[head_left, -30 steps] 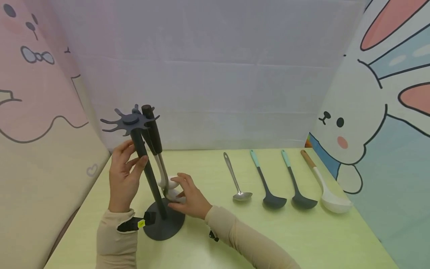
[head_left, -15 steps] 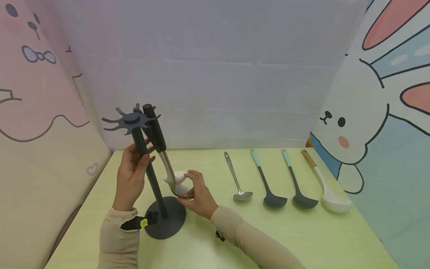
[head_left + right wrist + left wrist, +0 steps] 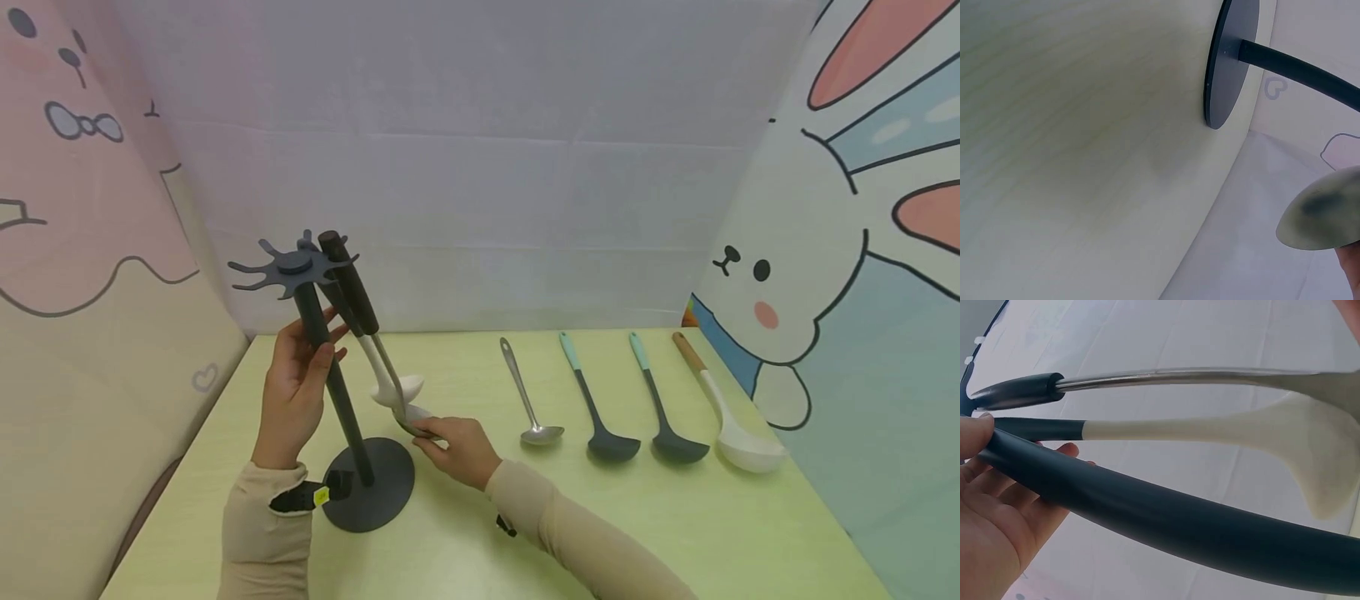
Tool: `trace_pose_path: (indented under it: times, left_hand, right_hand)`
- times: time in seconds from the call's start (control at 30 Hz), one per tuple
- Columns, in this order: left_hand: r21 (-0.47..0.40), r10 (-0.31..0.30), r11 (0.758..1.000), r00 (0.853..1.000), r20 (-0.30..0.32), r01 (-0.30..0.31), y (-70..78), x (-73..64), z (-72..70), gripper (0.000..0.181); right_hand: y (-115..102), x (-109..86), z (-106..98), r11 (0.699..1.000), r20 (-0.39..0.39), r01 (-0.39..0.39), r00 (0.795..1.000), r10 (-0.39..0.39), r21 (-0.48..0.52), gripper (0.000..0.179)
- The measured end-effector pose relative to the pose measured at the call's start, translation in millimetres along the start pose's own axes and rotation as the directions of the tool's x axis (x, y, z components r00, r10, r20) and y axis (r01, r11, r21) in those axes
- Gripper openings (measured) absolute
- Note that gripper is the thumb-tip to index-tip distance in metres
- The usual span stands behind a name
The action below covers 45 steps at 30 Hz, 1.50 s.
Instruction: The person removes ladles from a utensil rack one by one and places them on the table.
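A dark utensil stand [image 3: 347,417] with a round base and a pronged top is on the left of the table. My left hand [image 3: 292,408] grips its pole below the top, thumb in front and fingers behind. From the prongs hangs a metal ladle [image 3: 390,367] with a black handle, tilted outward. At the rim of its bowl my right hand [image 3: 461,450] pinches it; the right wrist view shows the bowl's rounded underside [image 3: 1316,212]. Behind it a white ladle [image 3: 1260,425] with a black handle also hangs, partly hidden by the metal one.
Lying in a row on the right of the table [image 3: 600,533] are a small metal ladle [image 3: 538,433], two dark ladles [image 3: 613,448] [image 3: 678,450] with mint handle ends, and a white ladle [image 3: 750,450] with a wooden handle. Cloth walls [image 3: 480,167] surround the table.
My right hand has moved right, drawing the metal ladle's bowl away from the pole. The white ladle's bowl has shifted right too. My left hand has moved slightly right along with its hold.
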<state>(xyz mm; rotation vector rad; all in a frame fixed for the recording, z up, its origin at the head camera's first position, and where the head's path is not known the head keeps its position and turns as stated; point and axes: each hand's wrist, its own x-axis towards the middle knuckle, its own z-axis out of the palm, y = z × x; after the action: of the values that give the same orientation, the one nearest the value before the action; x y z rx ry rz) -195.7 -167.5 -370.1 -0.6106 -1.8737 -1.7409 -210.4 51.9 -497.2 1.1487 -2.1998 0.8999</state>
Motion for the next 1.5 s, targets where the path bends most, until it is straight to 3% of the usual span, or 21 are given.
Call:
trace_pose_path:
  times: [0.13,0.33,0.67,1.07,1.5]
  left_hand:
    - [0.071,-0.02,0.997,1.0,-0.024,0.022,1.4,-0.6,0.0,0.037]
    - [0.102,-0.022,0.994,0.999,-0.041,0.026,1.9,-1.3,-1.3,0.037]
    - [0.163,-0.03,0.986,0.997,-0.066,0.041,1.9,-2.9,-2.4,0.035]
    - [0.198,-0.036,0.979,0.998,-0.059,0.047,2.8,-2.9,-2.5,0.036]
    - [0.206,-0.023,0.978,0.999,-0.047,0.032,3.3,-2.3,-3.5,0.038]
  right_hand:
    - [2.2,-2.8,-6.5,0.997,-0.021,0.057,0.998,-0.058,-0.043,0.024]
    - [9.2,-5.8,-16.9,0.989,-0.055,0.089,0.994,-0.096,-0.12,0.024]
    - [21.1,-7.3,-29.7,0.971,-0.1,0.064,0.991,-0.089,-0.231,0.024]
    - [23.6,-4.3,-28.6,0.951,-0.143,0.032,0.986,-0.08,-0.309,0.022]
    - [29.3,-0.6,-35.1,0.943,-0.196,0.01,0.977,-0.08,-0.333,0.023]
